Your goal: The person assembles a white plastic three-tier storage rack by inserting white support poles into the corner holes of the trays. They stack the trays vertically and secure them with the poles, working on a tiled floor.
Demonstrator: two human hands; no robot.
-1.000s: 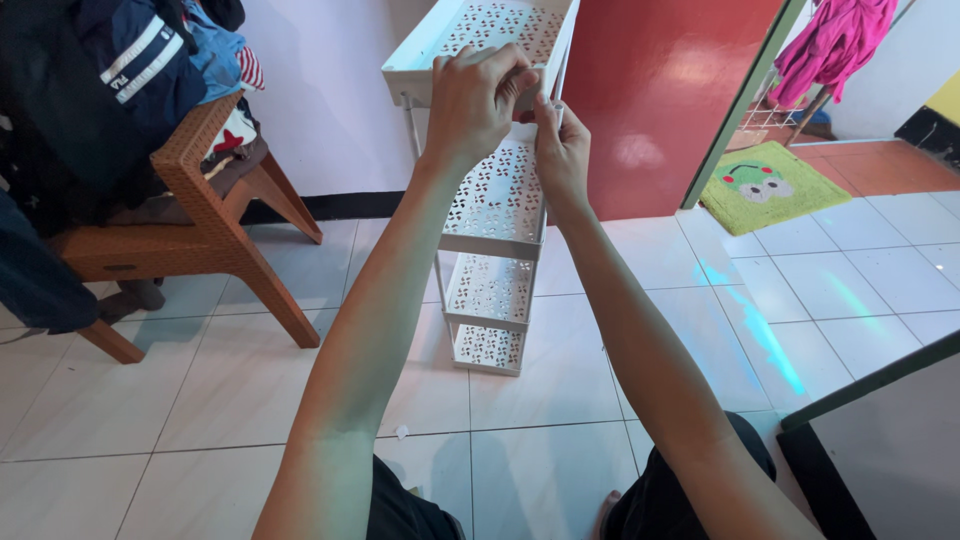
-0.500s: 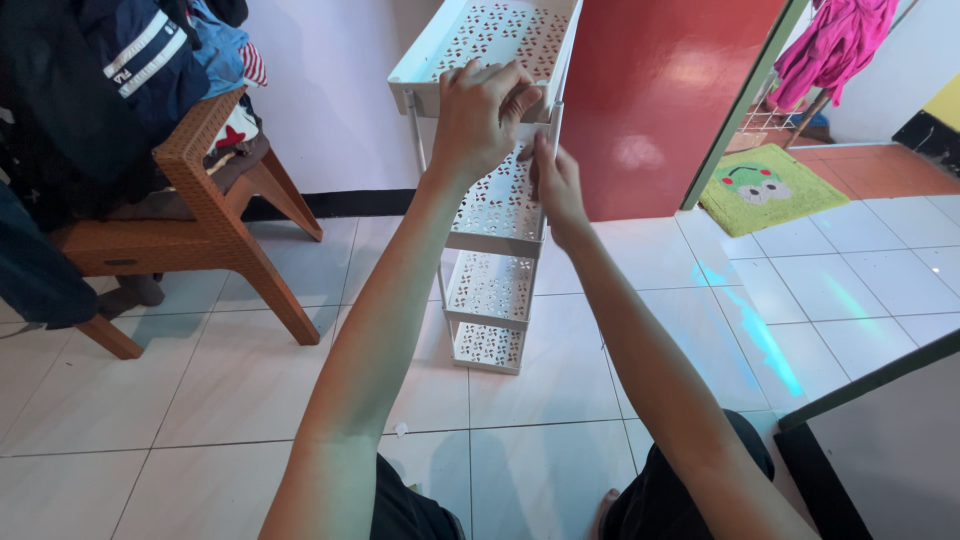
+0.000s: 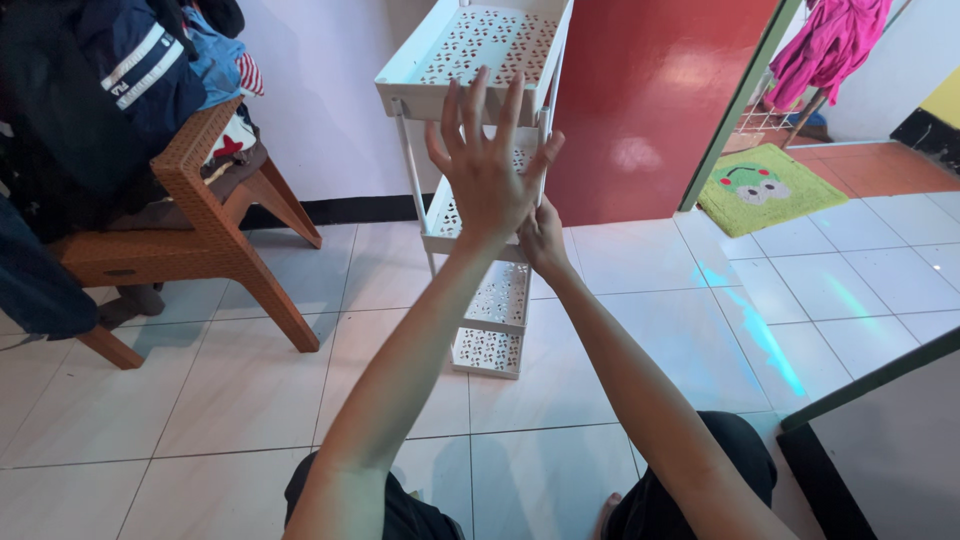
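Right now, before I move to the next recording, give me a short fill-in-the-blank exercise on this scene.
1. The left hand is held in front of the white tiered rack with its fingers ____.
2. The wall panel behind the rack is ____ in colour.
3. The clothes are piled on a brown ____.
4. The green mat lies on the ____.

Missing words: spread; red; chair; floor

left arm: stretched forward, raised | left hand: open, fingers spread, back to camera | right arm: stretched forward, lower | right hand: partly hidden behind left, grip unclear
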